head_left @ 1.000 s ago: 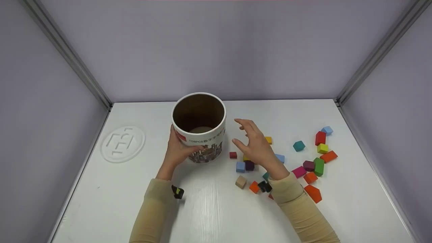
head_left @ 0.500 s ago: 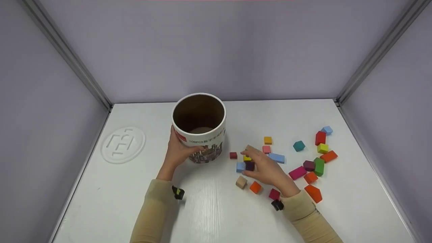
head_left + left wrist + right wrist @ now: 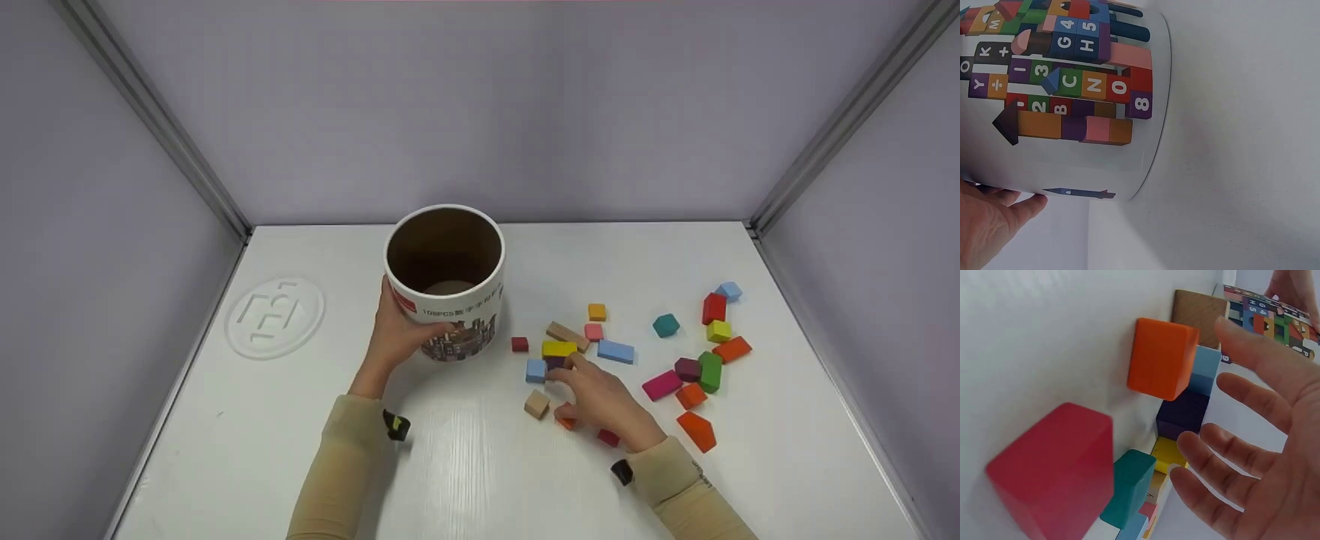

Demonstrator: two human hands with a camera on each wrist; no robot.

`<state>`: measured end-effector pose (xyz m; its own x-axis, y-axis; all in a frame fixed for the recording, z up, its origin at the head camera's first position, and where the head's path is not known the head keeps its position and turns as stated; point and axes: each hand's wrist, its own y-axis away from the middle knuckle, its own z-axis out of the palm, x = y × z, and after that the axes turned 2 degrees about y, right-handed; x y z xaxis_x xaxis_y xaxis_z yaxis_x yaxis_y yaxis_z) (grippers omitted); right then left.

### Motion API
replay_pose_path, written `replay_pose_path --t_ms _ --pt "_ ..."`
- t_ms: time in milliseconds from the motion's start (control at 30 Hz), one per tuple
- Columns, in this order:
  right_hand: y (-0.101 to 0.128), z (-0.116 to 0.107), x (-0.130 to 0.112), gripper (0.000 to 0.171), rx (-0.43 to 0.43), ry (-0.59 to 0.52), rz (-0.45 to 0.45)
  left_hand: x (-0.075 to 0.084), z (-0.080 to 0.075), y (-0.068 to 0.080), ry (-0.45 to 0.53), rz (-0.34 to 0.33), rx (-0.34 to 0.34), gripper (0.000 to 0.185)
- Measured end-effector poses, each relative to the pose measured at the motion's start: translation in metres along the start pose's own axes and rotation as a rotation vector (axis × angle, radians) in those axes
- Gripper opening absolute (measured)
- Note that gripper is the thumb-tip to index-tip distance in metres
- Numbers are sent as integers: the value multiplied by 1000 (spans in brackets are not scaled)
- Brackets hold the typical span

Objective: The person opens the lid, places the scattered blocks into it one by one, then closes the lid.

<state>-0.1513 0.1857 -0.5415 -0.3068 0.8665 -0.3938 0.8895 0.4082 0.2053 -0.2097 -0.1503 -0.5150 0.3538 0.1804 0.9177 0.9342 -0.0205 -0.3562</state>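
Tub [image 3: 444, 281] stands upright w/ open top, left of centre on the white surface [image 3: 480, 480], printed w/ pics of lettered blocks. Left hand [image 3: 397, 334] grips its near-left wall, fingers curled round the side, thumb on the near face; prob. there to steady the tub so it doesn't slide or tip. Inside, only a pale patch of the bottom shows.

Right hand [image 3: 600, 401] lies low over the near cluster of blocks, just right of the tub. Fingers are spread & relaxed, not closed on anything; fingertips sit at the purple block [image 3: 555, 364], beside the blue block [image 3: 535, 370] & yellow block [image 3: 559, 349]. Orange block [image 3: 1161, 357] & crimson block [image 3: 1053, 486] lie under the palm, tan cube [image 3: 536, 403] just to its left. Looks like the hand is set flat to pick from this group.

More blocks spread far right: teal block [image 3: 665, 325], red block [image 3: 713, 308], green block [image 3: 709, 370], well apart from the tub.

Vs 1 s ago: right hand was raised near the tub rim w/ fingers splayed; it has since dropped to the blocks & slid nearer the person. Left hand & tub unchanged.
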Motion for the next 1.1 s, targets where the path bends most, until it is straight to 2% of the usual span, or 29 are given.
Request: replay_pose_path --t_ms 267,500,933,1100 --pt "-4 4 4 42 -13 32 39 -2 0 -1 -3 -1 -1 124" --pt "-5 3 7 35 -55 47 36 -3 0 -1 -7 -6 6 125" --pt "-1 4 5 40 -127 7 19 0 0 -2 -6 9 -1 125" --pt "2 4 5 41 -142 16 -12 -9 1 -2 4 10 8 127"
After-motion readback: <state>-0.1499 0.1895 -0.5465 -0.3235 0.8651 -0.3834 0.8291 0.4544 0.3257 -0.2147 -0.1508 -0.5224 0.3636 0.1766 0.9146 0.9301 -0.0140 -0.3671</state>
